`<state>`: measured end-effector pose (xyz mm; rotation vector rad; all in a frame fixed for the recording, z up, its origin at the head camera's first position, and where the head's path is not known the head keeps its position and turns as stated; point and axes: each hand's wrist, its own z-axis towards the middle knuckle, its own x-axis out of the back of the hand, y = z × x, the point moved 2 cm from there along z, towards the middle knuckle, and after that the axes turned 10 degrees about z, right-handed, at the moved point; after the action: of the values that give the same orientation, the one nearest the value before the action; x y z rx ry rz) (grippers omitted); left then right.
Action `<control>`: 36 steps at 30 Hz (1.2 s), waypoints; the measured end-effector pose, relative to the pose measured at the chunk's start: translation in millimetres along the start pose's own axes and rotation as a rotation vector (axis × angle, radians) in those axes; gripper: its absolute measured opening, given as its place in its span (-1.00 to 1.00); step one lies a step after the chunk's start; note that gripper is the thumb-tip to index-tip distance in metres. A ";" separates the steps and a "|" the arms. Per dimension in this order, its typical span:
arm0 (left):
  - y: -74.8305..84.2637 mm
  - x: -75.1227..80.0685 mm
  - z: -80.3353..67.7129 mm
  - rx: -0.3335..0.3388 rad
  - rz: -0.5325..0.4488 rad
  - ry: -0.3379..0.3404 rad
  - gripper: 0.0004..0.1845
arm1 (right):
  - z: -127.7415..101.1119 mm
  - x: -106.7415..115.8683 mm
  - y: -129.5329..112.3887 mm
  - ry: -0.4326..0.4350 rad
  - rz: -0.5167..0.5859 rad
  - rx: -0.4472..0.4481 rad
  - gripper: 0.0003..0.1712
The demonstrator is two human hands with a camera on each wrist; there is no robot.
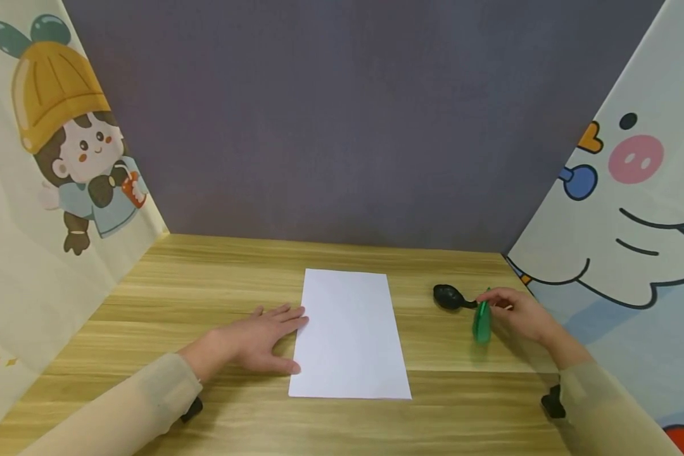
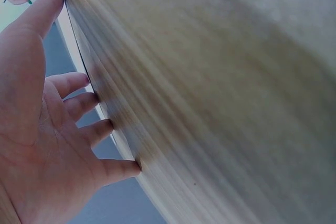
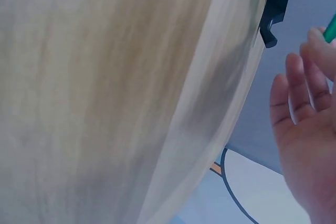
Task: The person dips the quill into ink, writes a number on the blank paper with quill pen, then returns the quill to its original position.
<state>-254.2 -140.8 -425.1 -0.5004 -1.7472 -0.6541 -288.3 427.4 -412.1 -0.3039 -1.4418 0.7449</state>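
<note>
A white sheet of paper point(image 1: 350, 335) lies flat on the table's middle. My left hand point(image 1: 262, 339), spread with straight fingers, touches the paper's left edge with fingertips and thumb. On the right, my right hand point(image 1: 519, 313) pinches the top of a narrow green object point(image 1: 482, 326) between thumb and fingers; its kind is unclear. The green object hangs above the wood, its lower end slightly blurred. Just behind it lies a black spoon point(image 1: 448, 297), its handle end partly hidden. In the right wrist view, only a bit of the green object point(image 3: 331, 31) shows at the edge.
The wood-grain table point(image 1: 234, 418) stretches around the paper. A dark grey panel point(image 1: 330, 126) rises at its back. Light walls with cartoon prints point(image 1: 68, 133) stand on both sides, the right one close to my right forearm.
</note>
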 end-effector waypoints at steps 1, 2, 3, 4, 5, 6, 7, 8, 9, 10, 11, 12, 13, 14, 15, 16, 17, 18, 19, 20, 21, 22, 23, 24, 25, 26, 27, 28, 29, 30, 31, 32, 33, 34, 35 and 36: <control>0.1 0.3 -0.1 -0.001 -0.001 0.001 0.10 | -0.8 0.5 -0.2 0.003 0.014 -0.009 -0.71; 0.2 0.4 -0.1 -0.001 -0.002 0.000 0.10 | -1.6 0.9 -0.7 0.002 0.027 -0.012 -0.70; 0.3 0.5 -0.2 -0.002 -0.003 0.001 0.09 | -2.4 1.2 -1.1 0.000 0.036 -0.018 -0.69; 0.5 0.6 -0.2 -0.002 -0.003 0.002 0.09 | -3.1 1.2 -1.5 -0.002 0.047 -0.023 -0.68; 0.7 0.7 -0.2 -0.003 -0.004 0.004 0.09 | -3.7 1.1 -1.7 -0.006 0.060 -0.030 -0.67; 0.9 0.8 -0.2 -0.004 -0.005 0.005 0.09 | -4.3 0.9 -1.8 -0.009 0.074 -0.037 -0.66; 1.0 0.7 -0.3 -0.004 -0.006 0.005 0.09 | -4.6 0.4 -1.9 -0.014 0.092 -0.045 -0.65; 1.0 0.5 -0.4 -0.004 -0.006 0.004 0.09 | -5.0 -0.2 -2.0 -0.017 0.107 -0.050 -0.65; 1.0 0.4 -0.4 -0.004 -0.007 0.005 0.09 | -5.3 -0.7 -1.9 -0.018 0.118 -0.056 -0.64; 1.0 0.2 -0.4 -0.004 -0.008 0.004 0.09 | -5.5 -1.4 -1.7 -0.016 0.126 -0.058 -0.63; 1.1 0.1 -0.4 -0.004 -0.008 0.004 0.09 | -5.9 -1.9 -1.7 -0.013 0.136 -0.060 -0.62; 1.0 0.0 -0.4 -0.003 -0.008 0.004 0.09 | -6.1 -2.5 -1.9 -0.006 0.149 -0.061 -0.62; 1.0 0.0 -0.3 -0.003 -0.008 0.003 0.09 | -6.4 -2.9 -2.1 0.001 0.167 -0.056 -0.61; 0.8 -0.1 -0.2 -0.003 -0.008 0.003 0.09 | -6.7 -3.4 -2.3 0.010 0.179 -0.045 -0.61; 0.7 -0.2 -0.1 -0.003 -0.009 0.002 0.09 | -7.3 -3.6 -2.9 0.021 0.186 -0.018 -0.62; 0.7 -0.1 -0.1 -0.002 -0.009 0.001 0.10 | -8.1 -3.7 -3.9 0.027 0.203 0.004 -0.61; 0.6 0.0 -0.2 -0.002 -0.008 0.001 0.10 | -8.9 -3.5 -4.9 0.030 0.227 0.016 -0.60; 0.7 0.1 -0.3 -0.002 -0.010 0.001 0.10 | -9.3 -3.2 -5.9 0.033 0.249 0.030 -0.59; 0.7 0.3 -0.4 -0.001 -0.012 0.000 0.10 | -9.7 -2.9 -6.7 0.033 0.270 0.037 -0.58; 0.7 0.4 -0.4 -0.001 -0.013 0.000 0.10 | -9.8 -2.4 -8.0 0.033 0.278 0.048 -0.57; 0.9 0.6 -0.6 0.000 -0.014 0.000 0.10 | -9.7 -2.1 -8.9 0.029 0.287 0.058 -0.57; 0.9 0.6 -0.8 0.000 -0.015 -0.001 0.11 | -9.0 -2.0 -10.0 0.023 0.309 0.048 -0.56; 1.0 0.5 -1.0 0.000 -0.017 -0.002 0.11 | -8.1 -2.2 -10.7 0.024 0.327 0.045 -0.56; 0.9 0.3 -1.1 0.001 -0.018 -0.003 0.11 | -7.1 -2.8 -11.3 0.024 0.344 0.046 -0.56; 0.7 0.1 -1.2 0.002 -0.017 -0.004 0.11 | -6.2 -3.5 -12.0 0.026 0.367 0.049 -0.57; 0.6 -0.2 -1.2 0.003 -0.017 -0.006 0.11 | -5.4 -4.0 -12.5 0.029 0.382 0.059 -0.58; 0.4 -0.5 -1.2 0.003 -0.015 -0.006 0.11 | -4.6 -5.0 -12.8 0.032 0.410 0.061 -0.58; 0.3 -0.7 -1.3 0.003 -0.015 -0.008 0.11 | -4.1 -5.6 -13.6 0.038 0.439 0.058 -0.59; 0.1 -0.9 -1.1 0.002 -0.012 -0.008 0.11 | -3.7 -6.5 -13.9 0.043 0.462 0.055 -0.59; -0.1 -1.0 -0.9 0.001 -0.011 -0.007 0.11 | -3.5 -6.9 -14.3 0.042 0.478 0.045 -0.58; -0.1 -1.1 -0.6 -0.001 -0.007 -0.007 0.11 | -3.4 -7.2 -14.8 0.043 0.492 0.039 -0.56; -0.3 -1.2 -0.3 -0.002 -0.004 -0.007 0.11 | -3.3 -7.2 -15.2 0.044 0.504 0.027 -0.54; -0.5 -1.1 0.0 -0.003 -0.001 -0.006 0.11 | -3.4 -7.3 -15.9 0.043 0.524 0.010 -0.53; -0.6 -0.9 0.3 -0.004 0.002 -0.005 0.11 | -3.4 -7.3 -16.5 0.041 0.540 -0.008 -0.50; -0.8 -0.9 0.6 -0.003 0.006 -0.005 0.11 | -3.3 -7.2 -17.1 0.040 0.553 -0.025 -0.48; -1.1 -0.9 0.9 -0.002 0.008 -0.005 0.11 | -3.1 -7.2 -17.5 0.038 0.566 -0.039 -0.47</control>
<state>-255.3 -141.0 -426.3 -0.5109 -1.7483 -0.6492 -280.2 410.6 -407.6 -0.7714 -1.3441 1.1577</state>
